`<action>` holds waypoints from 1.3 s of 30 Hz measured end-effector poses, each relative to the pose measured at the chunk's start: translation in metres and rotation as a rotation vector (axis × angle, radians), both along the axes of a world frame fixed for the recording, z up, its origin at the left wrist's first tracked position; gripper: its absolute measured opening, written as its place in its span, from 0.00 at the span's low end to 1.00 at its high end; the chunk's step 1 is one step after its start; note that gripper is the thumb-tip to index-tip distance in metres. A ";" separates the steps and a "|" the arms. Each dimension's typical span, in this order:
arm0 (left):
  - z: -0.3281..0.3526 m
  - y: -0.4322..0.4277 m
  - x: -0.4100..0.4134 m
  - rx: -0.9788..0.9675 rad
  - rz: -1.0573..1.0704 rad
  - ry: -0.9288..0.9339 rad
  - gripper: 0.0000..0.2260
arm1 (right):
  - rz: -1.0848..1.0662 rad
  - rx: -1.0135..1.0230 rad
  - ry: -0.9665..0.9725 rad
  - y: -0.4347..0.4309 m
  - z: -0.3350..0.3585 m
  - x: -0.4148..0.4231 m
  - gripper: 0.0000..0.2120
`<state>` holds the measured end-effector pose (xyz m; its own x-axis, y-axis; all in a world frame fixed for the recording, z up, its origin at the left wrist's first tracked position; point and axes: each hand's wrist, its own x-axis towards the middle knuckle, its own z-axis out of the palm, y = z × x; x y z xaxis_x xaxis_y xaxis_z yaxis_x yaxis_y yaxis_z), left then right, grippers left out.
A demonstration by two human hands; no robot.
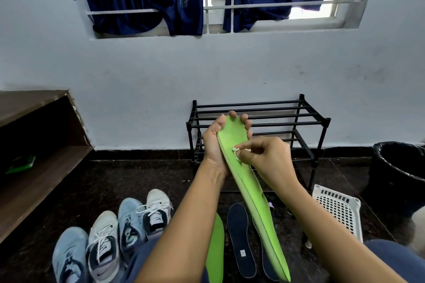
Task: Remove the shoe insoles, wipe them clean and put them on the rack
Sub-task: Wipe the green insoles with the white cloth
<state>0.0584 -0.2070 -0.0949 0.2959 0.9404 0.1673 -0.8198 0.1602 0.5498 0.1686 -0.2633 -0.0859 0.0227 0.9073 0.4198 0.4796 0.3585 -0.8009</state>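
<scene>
Now left hand (213, 145) gripping green insole (250, 190), right hand (269, 161) pinching white wipe (235, 150) on it, dark insole (240, 236) below both hands, label unreadable.

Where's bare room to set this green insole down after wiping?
The black rack shows bare bars on both tiers. The floor between the shoes and rack is free. Crowded near the knees: a second green insole and dark insoles lie there.
</scene>
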 end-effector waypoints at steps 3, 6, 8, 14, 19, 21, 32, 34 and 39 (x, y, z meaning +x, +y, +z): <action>0.002 -0.003 0.006 -0.009 0.001 0.018 0.08 | -0.025 -0.007 0.036 0.002 -0.001 0.003 0.07; 0.004 -0.008 0.014 -0.031 -0.024 -0.001 0.07 | -0.080 0.041 0.059 0.006 0.001 0.006 0.06; 0.003 -0.011 0.021 -0.047 -0.049 -0.004 0.06 | -0.132 0.076 0.050 0.010 0.004 0.008 0.05; 0.002 -0.016 0.034 -0.098 -0.073 0.016 0.06 | -0.264 0.180 0.010 0.018 0.003 0.006 0.06; 0.004 -0.014 0.034 -0.095 -0.057 -0.001 0.08 | -0.316 0.321 -0.027 0.023 0.002 0.003 0.07; 0.006 -0.014 0.031 -0.086 -0.053 -0.026 0.08 | -0.331 0.380 -0.059 0.024 0.002 0.001 0.07; 0.005 -0.014 0.015 -0.070 -0.069 -0.019 0.09 | -0.165 0.172 -0.058 0.020 0.011 0.001 0.07; 0.006 -0.010 0.010 -0.067 -0.060 -0.027 0.08 | -0.050 0.024 -0.089 0.016 0.013 0.006 0.06; 0.005 0.001 0.003 -0.056 -0.016 -0.037 0.07 | 0.036 -0.073 -0.023 0.005 0.011 0.004 0.05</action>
